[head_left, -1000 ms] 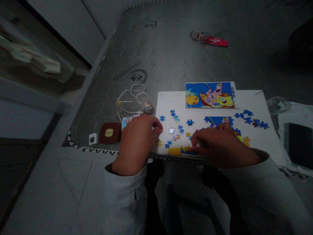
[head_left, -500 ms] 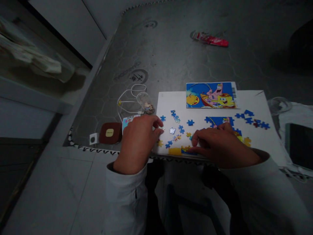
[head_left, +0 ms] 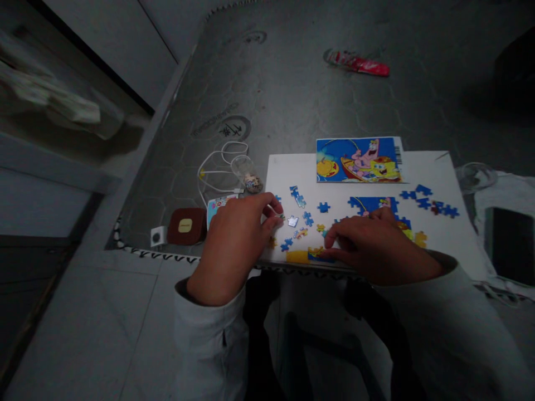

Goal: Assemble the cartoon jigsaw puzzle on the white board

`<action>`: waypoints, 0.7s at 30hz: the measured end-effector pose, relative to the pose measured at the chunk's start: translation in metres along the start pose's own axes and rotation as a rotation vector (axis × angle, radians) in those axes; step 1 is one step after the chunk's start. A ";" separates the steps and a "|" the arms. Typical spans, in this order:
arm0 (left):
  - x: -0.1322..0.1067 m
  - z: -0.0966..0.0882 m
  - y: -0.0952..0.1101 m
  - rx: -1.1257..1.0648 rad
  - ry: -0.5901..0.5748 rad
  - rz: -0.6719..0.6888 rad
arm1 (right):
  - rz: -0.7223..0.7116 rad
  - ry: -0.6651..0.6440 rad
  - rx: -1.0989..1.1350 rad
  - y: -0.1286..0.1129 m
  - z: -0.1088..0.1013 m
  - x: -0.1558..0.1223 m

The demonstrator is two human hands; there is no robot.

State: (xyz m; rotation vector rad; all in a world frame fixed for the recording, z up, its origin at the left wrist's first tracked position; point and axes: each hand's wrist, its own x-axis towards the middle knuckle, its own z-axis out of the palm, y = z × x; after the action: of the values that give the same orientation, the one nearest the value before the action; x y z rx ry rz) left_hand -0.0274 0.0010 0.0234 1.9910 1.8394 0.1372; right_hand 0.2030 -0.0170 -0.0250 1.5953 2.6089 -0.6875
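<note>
On a white board [head_left: 376, 192] lie several loose blue and yellow jigsaw pieces [head_left: 298, 197], a partly joined section of the puzzle [head_left: 368, 205], and a cartoon reference picture [head_left: 359, 160] at its far edge. My left hand [head_left: 236, 239] rests at the board's left edge, thumb and forefinger pinched on a small jigsaw piece [head_left: 281, 218]. Fingers curled downward, my right hand [head_left: 371, 248] presses on the joined pieces near the board's front edge. Both wrists wear white sleeves.
Left of the board lie a white cable [head_left: 217, 167], a small clear bag [head_left: 247, 174], a brown square case [head_left: 184, 225] and a white plug [head_left: 157, 236]. A red wrapper [head_left: 357, 62] lies far back. A dark phone [head_left: 510, 239] sits at right.
My left hand has shifted slightly right toward the loose pieces, its fingertips closing on one. The right hand stays on the joined pieces.
</note>
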 end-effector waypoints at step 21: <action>-0.001 0.027 0.025 -0.018 -0.170 0.188 | -0.054 0.041 -0.001 -0.005 -0.002 -0.001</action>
State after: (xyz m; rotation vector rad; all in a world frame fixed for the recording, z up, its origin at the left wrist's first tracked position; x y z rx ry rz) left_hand 0.0053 -0.0071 0.0083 2.0918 1.5407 0.0380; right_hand 0.1997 -0.0192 -0.0215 1.5603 2.6901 -0.6628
